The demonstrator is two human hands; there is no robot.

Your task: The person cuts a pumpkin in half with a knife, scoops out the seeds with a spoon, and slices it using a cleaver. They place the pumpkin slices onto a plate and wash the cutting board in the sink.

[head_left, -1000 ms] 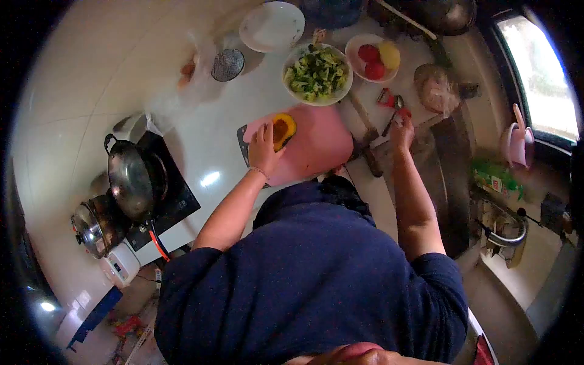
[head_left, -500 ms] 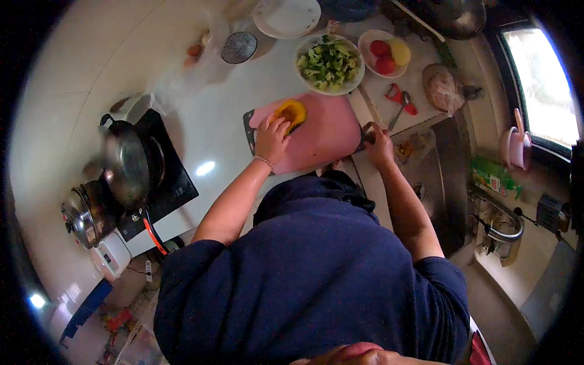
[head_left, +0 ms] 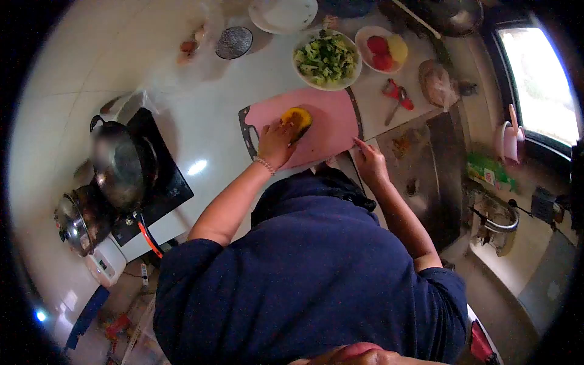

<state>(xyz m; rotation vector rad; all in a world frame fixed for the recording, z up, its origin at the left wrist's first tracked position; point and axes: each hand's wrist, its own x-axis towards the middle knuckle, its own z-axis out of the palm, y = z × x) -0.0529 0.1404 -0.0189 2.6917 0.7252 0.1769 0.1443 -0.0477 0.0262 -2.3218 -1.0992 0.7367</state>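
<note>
A cut piece of pumpkin, yellow inside with a dark green rind, sits on a pink cutting board with dark edging. My left hand, wearing a bracelet at the wrist, grips the pumpkin from its left side, fingers over its edge. At the board's lower right corner is my right hand. Its forefinger is stretched out with the tip at the board's edge, and I see nothing held in it. The undersides of its other fingers are partly hidden.
Beyond the board stand a bowl of chopped greens and a plate with red and yellow vegetables. A red peeler and a spoon lie right of it. The sink is at right; a wok stands on the cooktop at left.
My right hand has shifted down and left along the board's right edge, and its grip has loosened. The board's dark right edge now shows. My left hand and the pumpkin moved slightly right and down.
</note>
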